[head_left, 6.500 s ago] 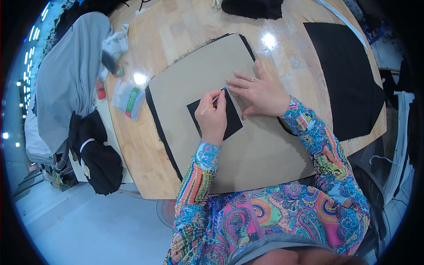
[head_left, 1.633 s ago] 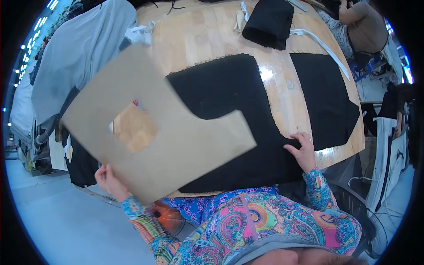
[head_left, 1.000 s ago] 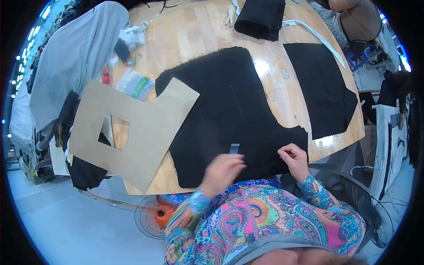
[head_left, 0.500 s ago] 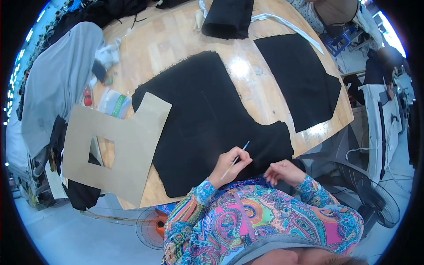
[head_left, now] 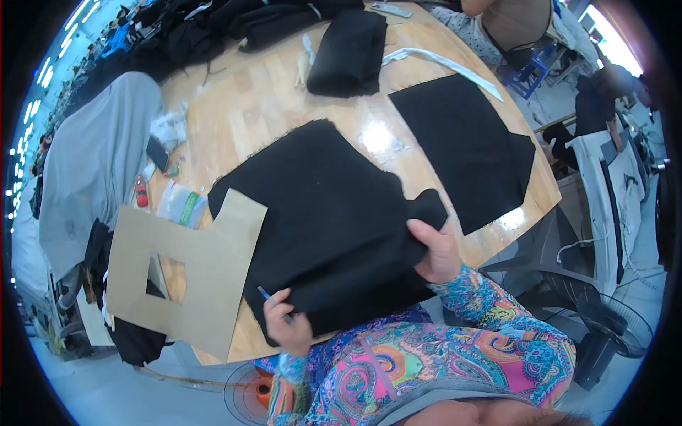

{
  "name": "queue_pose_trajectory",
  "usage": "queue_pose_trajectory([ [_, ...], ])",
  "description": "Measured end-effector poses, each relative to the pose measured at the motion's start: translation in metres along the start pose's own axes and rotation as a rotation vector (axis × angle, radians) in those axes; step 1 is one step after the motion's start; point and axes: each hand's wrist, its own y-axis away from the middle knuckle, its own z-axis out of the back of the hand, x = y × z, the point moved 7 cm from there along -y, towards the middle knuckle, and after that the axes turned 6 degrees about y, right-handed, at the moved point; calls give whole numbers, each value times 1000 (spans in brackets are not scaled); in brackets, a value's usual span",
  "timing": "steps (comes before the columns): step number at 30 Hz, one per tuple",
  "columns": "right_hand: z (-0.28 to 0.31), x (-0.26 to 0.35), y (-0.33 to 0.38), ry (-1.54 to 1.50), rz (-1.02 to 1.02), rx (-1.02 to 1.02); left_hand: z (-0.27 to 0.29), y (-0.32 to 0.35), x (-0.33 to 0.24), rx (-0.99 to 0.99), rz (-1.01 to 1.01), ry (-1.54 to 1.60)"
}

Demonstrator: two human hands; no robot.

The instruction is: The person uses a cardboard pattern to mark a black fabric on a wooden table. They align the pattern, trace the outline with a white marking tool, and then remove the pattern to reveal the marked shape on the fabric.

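Note:
A large black fabric piece (head_left: 320, 192) lies in front of me, its near edge raised in soft folds. At its right end my right hand (head_left: 439, 252) is closed on the cloth, thumb on top and fingers underneath. My left hand (head_left: 288, 323) is at the near left edge of the cloth, fingers curled around a slim pen (head_left: 263, 292) whose blue end sticks out. Whether those fingers also pinch the fabric is unclear. A tan card pattern (head_left: 199, 248) with a cut-out window overlaps the cloth's left side.
Another black fabric piece (head_left: 462, 149) lies on the wooden table (head_left: 249, 99) to the right. Farther back are a folded black bundle (head_left: 348, 53) and a white strip (head_left: 444, 60). A grey cloth cover (head_left: 99, 170) stands left; a black fan (head_left: 604, 323) is low right.
My right hand has taken hold of the fabric's right end and lifted it, folding the near edge. My left hand has moved left and nearer with the pen.

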Motion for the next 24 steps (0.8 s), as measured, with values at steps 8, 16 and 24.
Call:
queue_pose_trajectory([
  [8,104,155,69,573,951,-299,-24,-89,-84,661,6,562],
  [16,109,224,-190,346,201,-233,-168,-204,-16,408,265,607],
  [24,51,424,-237,649,788,-3,-172,-295,-151,-9,-267,606],
])
